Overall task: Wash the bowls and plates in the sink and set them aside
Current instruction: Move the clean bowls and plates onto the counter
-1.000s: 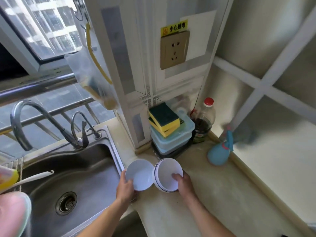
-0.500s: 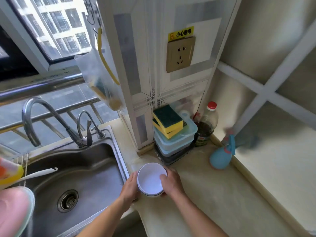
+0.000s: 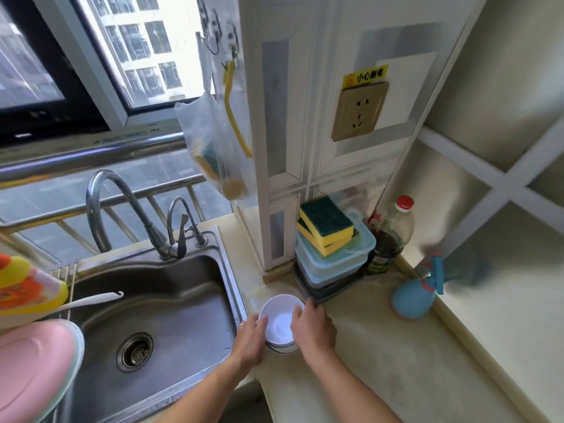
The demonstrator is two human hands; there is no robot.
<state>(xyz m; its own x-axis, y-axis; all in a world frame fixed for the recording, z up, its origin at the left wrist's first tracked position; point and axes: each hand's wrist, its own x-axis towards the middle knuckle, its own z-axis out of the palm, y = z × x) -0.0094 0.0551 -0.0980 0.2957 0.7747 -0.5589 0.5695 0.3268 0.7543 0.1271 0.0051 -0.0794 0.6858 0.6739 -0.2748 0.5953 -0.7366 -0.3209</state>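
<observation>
Bowls point(image 3: 282, 323) now nested, earlier held apart | stack on counter point(image 3: 381, 361) between both hands | left hand point(image 3: 251, 332) and right hand point(image 3: 311, 326) curled on opposite rims, gripping.

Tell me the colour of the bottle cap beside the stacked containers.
Red, on the dark-liquid bottle; the head view shows it.

Both hands hold stacked bowls point(image 3: 282, 323) on counter point(image 3: 381, 361).
</observation>
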